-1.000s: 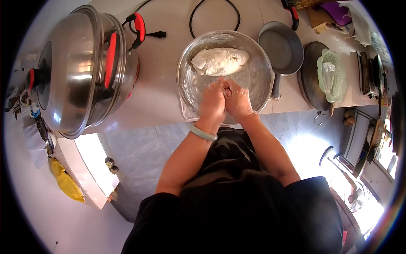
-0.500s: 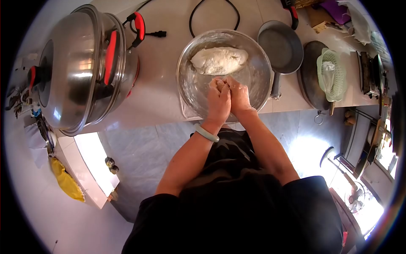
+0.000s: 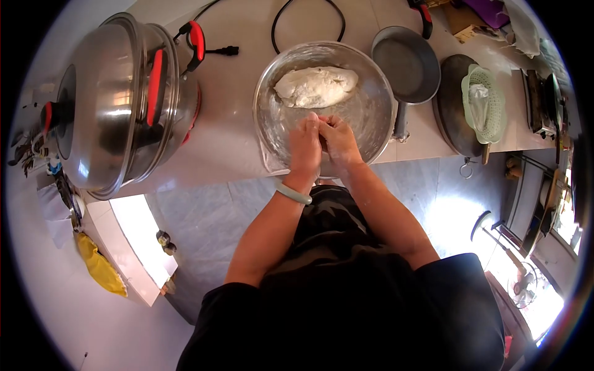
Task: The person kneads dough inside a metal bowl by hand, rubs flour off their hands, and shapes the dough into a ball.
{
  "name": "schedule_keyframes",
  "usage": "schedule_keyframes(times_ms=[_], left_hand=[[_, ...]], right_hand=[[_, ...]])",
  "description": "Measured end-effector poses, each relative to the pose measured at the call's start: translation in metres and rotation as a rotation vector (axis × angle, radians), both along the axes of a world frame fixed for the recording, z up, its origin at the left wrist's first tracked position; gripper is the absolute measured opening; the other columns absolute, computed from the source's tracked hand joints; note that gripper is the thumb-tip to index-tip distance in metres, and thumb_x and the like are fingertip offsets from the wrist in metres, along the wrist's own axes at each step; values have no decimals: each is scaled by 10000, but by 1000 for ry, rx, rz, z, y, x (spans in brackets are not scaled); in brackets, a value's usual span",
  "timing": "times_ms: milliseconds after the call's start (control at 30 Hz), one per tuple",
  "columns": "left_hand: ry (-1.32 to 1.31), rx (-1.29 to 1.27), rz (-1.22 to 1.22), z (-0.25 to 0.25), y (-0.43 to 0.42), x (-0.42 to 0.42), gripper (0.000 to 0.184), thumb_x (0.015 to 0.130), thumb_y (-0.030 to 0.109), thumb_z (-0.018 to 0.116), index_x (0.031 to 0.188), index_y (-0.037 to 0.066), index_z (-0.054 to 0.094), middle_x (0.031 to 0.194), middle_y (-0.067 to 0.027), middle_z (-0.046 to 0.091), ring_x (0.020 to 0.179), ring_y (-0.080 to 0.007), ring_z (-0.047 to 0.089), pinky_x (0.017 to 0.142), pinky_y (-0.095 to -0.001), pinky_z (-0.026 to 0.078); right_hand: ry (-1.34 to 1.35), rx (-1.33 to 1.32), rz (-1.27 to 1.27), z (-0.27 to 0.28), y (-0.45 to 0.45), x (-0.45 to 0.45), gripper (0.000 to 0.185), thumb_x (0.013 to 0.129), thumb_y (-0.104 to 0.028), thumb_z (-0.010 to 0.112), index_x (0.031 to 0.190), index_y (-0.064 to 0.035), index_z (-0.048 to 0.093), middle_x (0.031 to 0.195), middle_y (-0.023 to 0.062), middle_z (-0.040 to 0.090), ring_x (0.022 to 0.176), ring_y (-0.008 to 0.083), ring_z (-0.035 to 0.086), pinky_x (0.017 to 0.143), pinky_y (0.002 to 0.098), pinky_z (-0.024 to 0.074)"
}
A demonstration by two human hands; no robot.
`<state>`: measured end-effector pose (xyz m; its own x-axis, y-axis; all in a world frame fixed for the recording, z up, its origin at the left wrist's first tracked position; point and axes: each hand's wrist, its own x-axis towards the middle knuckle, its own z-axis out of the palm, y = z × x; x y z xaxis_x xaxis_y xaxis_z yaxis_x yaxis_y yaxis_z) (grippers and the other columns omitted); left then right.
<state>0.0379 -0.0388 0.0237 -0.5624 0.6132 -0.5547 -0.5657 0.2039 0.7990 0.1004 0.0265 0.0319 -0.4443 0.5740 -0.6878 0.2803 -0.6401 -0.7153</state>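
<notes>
A pale, floury lump of dough [image 3: 316,86] lies in the back part of a wide metal bowl [image 3: 263,117], whose inner wall is smeared with flour. Over the front half of the bowl, my left hand [image 3: 305,143] and my right hand [image 3: 340,141] meet at the fingertips, just in front of the dough. The fingers of both hands are curled and pressed together; whatever may be between them is too small to make out. Flour coats the fingers. A light bangle [image 3: 293,193] circles my left wrist.
At the left stands a large lidded steel pot [image 3: 105,105] with red handles. A grey pan [image 3: 405,65] sits right of the bowl, then a dark round lid [image 3: 448,105] under a green basket [image 3: 493,111]. A black cable [image 3: 275,28] lies behind the bowl.
Both hands have shifted from being clasped closely to touching mainly at the fingertips, with a gap between the palms. The dough lies as before; the whole view has shifted slightly.
</notes>
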Motion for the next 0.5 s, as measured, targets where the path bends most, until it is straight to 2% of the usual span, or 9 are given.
schedule_keyframes(times_ms=[67,167,200,267,300,400,500], left_hand=[[-82,55,38,11,-2,3,350,1026,296,528,1117,-16,658,1013,-81,665,895,-134,611,791,-297,504],[-172,173,38,16,-3,10,350,1012,276,552,1194,-8,647,1100,-73,648,958,-133,600,831,-292,498],[-197,215,26,20,-4,11,352,1007,263,559,1222,-4,641,1129,-70,640,978,-134,594,842,-289,495],[111,109,-175,34,-14,10,368,990,230,570,1279,5,606,1178,-79,626,1008,-143,590,873,-287,484],[265,54,-271,42,-18,11,385,981,214,576,1307,9,589,1202,-84,619,1023,-148,588,889,-286,478],[32,28,-301,53,-26,13,406,964,202,578,1320,6,575,1280,-97,584,1071,-161,571,935,-300,460],[244,142,-160,56,-16,11,358,970,195,577,1260,-11,610,1200,-94,626,998,-158,596,886,-306,482]], right_hand=[[229,-159,-117,-4,-5,6,339,952,-301,589,1092,7,588,978,86,646,882,190,630,794,362,515],[470,-391,-250,5,0,8,318,983,-337,580,1065,-30,600,944,65,643,855,171,620,791,318,520],[455,-440,-240,10,1,9,357,994,-355,552,1114,-19,571,959,81,629,880,183,610,810,332,516],[419,-537,-221,18,5,11,441,1015,-390,497,1212,5,512,989,113,601,929,207,592,848,359,508],[463,-557,-210,16,8,14,458,1005,-418,511,1188,1,533,998,120,614,949,223,598,861,366,511],[567,-576,-181,6,11,15,506,988,-481,529,1156,-6,571,1032,139,635,997,259,609,892,383,518],[627,-534,-156,5,7,15,529,997,-485,509,1209,-2,554,1074,146,625,1015,267,606,902,384,517]])
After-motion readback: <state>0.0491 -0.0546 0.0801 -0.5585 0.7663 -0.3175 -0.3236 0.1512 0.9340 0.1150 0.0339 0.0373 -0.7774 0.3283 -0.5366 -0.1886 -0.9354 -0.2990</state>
